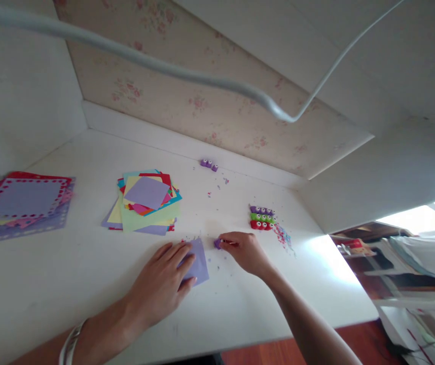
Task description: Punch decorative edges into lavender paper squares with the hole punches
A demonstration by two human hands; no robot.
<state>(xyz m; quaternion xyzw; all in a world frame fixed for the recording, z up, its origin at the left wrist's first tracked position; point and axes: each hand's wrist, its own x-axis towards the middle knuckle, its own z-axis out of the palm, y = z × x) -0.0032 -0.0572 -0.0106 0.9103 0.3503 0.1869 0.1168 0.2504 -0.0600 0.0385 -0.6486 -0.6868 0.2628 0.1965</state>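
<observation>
My left hand (168, 276) lies flat, fingers spread, over the left part of a light purple paper sheet (201, 268) on the white table. To the right of that sheet, my right hand (242, 248) is closed on a small purple craft punch (217, 244), whose top is partly covered by my fingers. The punch is apart from the paper's right edge. Tiny paper bits (219, 267) lie scattered around the sheet and the punch.
Stacked coloured paper (151, 227) lies beyond my left hand. Decorated sheets (31, 197) are piled at the far left. Purple, green and red punches (262, 217) stand in rows at right, beside confetti (283, 236). Three purple punches (209, 164) sit by the back wall. A white cable (187, 73) crosses overhead.
</observation>
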